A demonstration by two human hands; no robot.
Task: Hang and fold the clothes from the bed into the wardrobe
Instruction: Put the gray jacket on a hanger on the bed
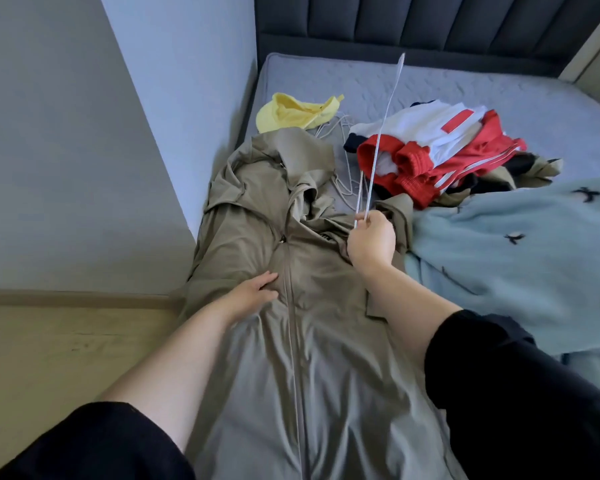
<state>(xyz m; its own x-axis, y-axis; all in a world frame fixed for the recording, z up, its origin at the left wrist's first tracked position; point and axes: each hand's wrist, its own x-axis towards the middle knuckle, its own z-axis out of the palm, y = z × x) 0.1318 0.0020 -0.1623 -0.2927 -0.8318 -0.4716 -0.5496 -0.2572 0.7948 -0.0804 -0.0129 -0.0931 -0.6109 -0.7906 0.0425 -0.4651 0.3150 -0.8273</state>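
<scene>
Jacket point(291, 341) lies flat at 6 o'clock on the bed point(430, 84): left grip point(253, 292), spread, steadies its chest while right grip point(371, 237) pinches a hanger point(381, 131) pointing to 12 o'clock, presumably for insertion at the collar.

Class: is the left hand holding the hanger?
No, the right hand holds the hanger; the left hand rests on the jacket.

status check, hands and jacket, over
Left hand rests on khaki jacket. Right hand grips white hanger, not yet in jacket. Blue fleece crowds jacket's right side.
</scene>
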